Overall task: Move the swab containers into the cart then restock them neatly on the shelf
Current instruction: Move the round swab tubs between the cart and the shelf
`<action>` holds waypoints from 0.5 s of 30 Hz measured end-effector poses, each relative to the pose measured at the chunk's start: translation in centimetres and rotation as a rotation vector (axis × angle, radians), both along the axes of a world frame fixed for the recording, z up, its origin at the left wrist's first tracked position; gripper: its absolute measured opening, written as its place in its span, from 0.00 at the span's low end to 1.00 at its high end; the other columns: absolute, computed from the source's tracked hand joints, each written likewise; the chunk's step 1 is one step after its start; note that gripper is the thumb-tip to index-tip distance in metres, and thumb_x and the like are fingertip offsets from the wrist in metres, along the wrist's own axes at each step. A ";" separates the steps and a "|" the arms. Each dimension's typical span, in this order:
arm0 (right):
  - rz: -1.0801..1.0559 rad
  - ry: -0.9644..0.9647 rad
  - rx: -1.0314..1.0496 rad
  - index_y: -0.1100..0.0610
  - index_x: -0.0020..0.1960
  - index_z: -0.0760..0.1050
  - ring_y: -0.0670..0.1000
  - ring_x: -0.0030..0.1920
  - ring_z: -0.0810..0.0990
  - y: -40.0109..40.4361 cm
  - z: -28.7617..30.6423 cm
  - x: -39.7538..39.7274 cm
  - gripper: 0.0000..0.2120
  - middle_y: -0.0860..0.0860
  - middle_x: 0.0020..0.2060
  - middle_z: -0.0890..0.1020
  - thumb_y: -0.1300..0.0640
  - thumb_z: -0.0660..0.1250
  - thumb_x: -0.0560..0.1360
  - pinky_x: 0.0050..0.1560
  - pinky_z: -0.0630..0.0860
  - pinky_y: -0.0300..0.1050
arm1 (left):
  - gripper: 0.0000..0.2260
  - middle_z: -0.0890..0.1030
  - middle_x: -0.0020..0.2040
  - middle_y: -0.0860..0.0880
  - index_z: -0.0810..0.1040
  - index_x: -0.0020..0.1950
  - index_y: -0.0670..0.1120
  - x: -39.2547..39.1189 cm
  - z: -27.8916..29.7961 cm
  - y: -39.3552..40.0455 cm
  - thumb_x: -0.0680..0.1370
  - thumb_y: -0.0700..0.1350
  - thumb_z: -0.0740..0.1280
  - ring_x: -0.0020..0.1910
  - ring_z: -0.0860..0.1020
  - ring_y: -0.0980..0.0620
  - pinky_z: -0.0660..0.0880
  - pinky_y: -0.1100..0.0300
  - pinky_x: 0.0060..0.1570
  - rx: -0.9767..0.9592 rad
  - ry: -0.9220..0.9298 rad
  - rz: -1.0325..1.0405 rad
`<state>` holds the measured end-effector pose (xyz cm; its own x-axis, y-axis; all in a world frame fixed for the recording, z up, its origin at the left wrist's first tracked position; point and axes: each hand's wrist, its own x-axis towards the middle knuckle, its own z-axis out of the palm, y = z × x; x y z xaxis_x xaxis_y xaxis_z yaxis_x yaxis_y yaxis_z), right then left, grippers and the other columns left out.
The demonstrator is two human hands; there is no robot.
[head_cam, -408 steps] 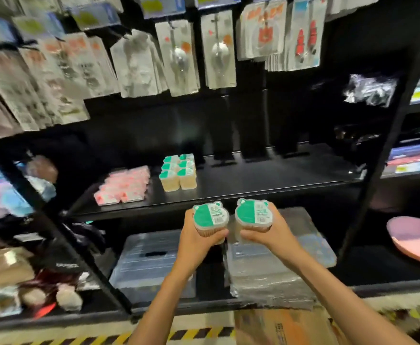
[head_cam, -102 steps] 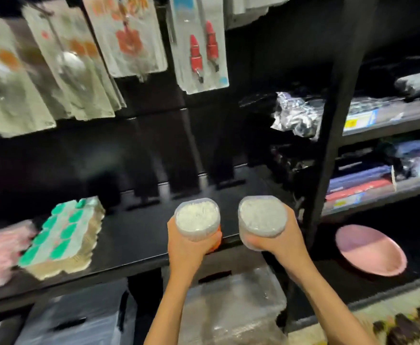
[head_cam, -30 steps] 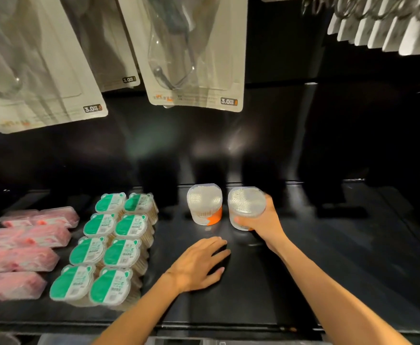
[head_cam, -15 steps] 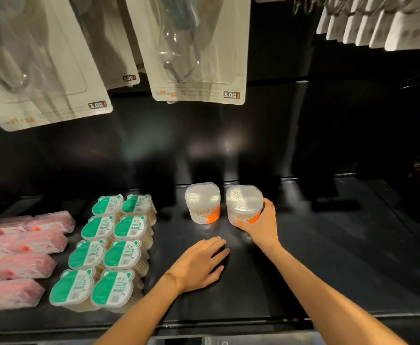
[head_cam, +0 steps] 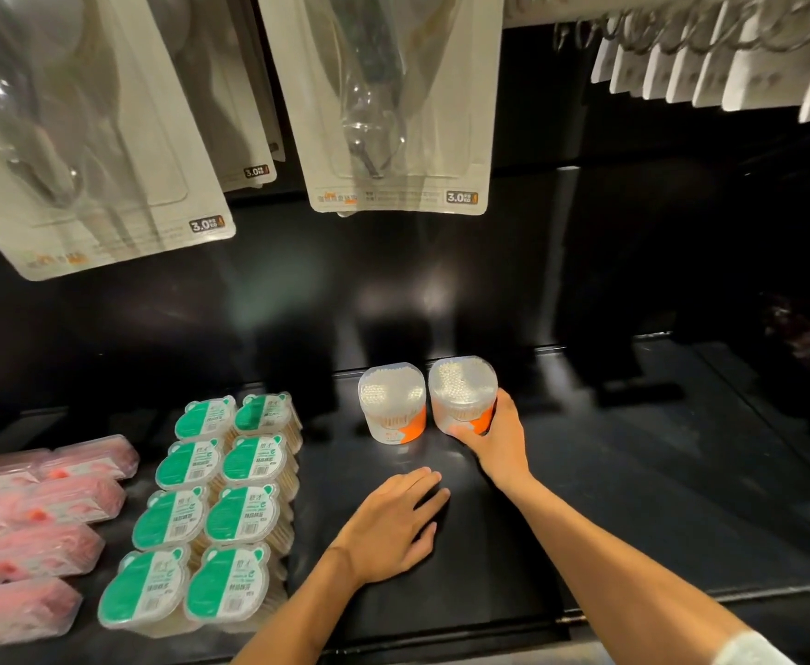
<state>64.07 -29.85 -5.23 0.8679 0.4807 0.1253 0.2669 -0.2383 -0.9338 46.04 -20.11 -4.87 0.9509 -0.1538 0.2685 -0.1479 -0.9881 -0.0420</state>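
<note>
Done so far: eight green-lidded swab packs (head_cam: 201, 511) lie in a tidy two-by-four block at lower left of the frame on the black shelf (head_cam: 633, 496); one round swab tub (head_cam: 392, 409) stands upright at centre, near the back.
In hand: a second round tub (head_cam: 463, 395), upright, just beside the first on its right, nearly touching it.
Right hand (head_cam: 496, 439): grip wrapped around the second tub's lower side, thumb across the orange label.
Left hand (head_cam: 393, 525): flat on the shelf, fingers spread, holding nothing, below both tubs in frame.
Left to do: judging by the wide bare shelf to the right, more containers likely remain; no cart is visible.
Beside: pink packs (head_cam: 33, 535) at far left.
</note>
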 end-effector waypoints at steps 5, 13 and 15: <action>-0.012 -0.027 -0.042 0.56 0.65 0.68 0.42 0.54 0.73 0.2 -0.1 0.1 0.36 0.45 0.55 0.73 0.53 0.81 0.63 0.43 0.69 0.23 | 0.19 0.78 0.63 0.49 0.79 0.63 0.49 0.0 0.2 0.2 0.74 0.52 0.64 0.63 0.76 0.51 0.71 0.59 0.62 -0.045 0.066 0.032; 0.101 -0.171 -0.231 0.57 0.71 0.65 0.48 0.67 0.70 -8.1 2.2 -0.3 0.30 0.48 0.67 0.70 0.52 0.72 0.73 0.64 0.61 0.28 | 0.20 0.80 0.62 0.50 0.80 0.62 0.49 -0.3 0.6 -0.1 0.71 0.52 0.72 0.61 0.78 0.52 0.74 0.60 0.59 -0.004 0.075 0.036; 0.125 -0.272 -0.272 0.53 0.67 0.69 0.44 0.64 0.72 -13.5 3.5 -0.8 0.22 0.42 0.64 0.71 0.51 0.69 0.75 0.61 0.61 0.24 | 0.21 0.82 0.58 0.49 0.82 0.58 0.48 0.0 1.0 -0.8 0.67 0.50 0.77 0.55 0.81 0.51 0.78 0.59 0.53 -0.002 0.067 0.061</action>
<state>63.26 -43.39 -1.68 0.7534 0.6277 0.1957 0.5378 -0.4171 -0.7327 45.99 -20.87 -3.87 0.9743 -0.0946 0.2046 -0.0900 -0.9954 -0.0316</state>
